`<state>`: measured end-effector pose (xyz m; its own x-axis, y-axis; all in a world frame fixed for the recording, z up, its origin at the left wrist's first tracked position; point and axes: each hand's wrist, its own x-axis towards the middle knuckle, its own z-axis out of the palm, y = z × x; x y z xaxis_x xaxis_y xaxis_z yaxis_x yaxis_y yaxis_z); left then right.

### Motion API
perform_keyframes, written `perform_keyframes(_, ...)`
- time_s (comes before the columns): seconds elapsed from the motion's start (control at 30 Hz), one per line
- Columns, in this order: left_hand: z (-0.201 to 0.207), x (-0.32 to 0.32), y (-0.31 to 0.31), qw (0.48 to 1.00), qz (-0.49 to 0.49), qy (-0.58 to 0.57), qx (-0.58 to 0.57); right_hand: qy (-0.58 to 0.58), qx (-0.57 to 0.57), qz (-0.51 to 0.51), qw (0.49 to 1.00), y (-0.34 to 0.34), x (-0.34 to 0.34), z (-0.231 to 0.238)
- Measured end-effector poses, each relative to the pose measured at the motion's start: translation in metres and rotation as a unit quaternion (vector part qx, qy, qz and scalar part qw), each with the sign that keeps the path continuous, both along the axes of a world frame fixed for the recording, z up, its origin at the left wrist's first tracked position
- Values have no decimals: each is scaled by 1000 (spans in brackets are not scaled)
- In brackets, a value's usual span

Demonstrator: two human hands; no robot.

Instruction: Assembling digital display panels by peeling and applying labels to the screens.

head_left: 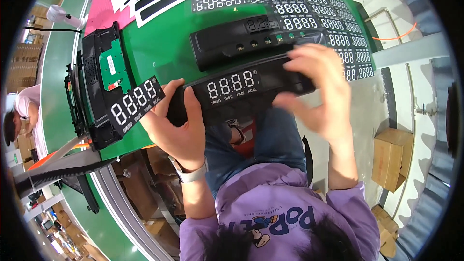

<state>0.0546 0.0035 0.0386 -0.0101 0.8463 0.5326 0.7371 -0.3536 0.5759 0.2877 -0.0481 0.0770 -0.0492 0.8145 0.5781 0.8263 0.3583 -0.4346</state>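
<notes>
Gripping the left end of a black housing [227,112], the left hand [179,125] has thumb and fingers closed about it; a loose digit film [137,104] lies against the same hand, its hold partly hidden. The right hand [319,87] is open, thumb and fingers well apart over the housing's right end; blur prevents confirming contact. The housing is at the near edge of the green table [164,34], above the person's lap. A second housing [208,48] sits close beyond; bare table shows to its left. Long axis: left to right, right end slightly farther away; digit face upward, characters upright to the wearer.
</notes>
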Motion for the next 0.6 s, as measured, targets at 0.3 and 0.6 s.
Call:
perform_keyframes(0.3, 1, -34, -14, 985, -162, -46, -21, -95, -73, 89, 989, 9, 4, 4)
perform_keyframes(0.6, -1, -43, 7, 981, -170, -79, 39, -19, -72, 114, 991, 36, 21, 37)
